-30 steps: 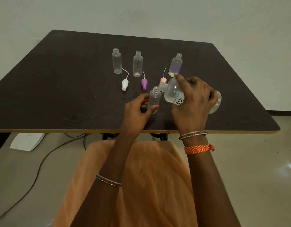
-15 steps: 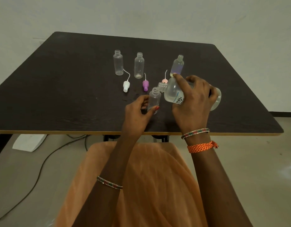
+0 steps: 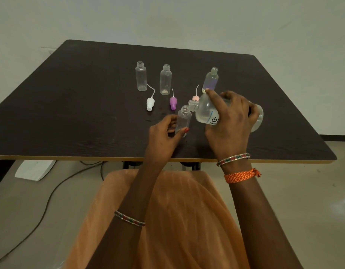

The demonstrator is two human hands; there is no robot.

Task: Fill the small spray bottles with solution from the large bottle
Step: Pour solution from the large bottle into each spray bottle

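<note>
- Left hand [image 3: 164,136] curls round a small bottle [image 3: 183,121] standing upright on the near tabletop [image 3: 70,121], thumb pinching low on its front.
- Right hand [image 3: 231,121] wraps the large bottle [image 3: 206,111], tipped on its side, neck just above and beside the small bottle's mouth.
- To pour well: line the neck over the narrow mouth, tip slowly, steady the base.
- Further back: three spray caps [image 3: 172,102], then three open small bottles [image 3: 165,79].

Floor cable [image 3: 37,216] (white box [image 3: 35,169] nearby).
</note>
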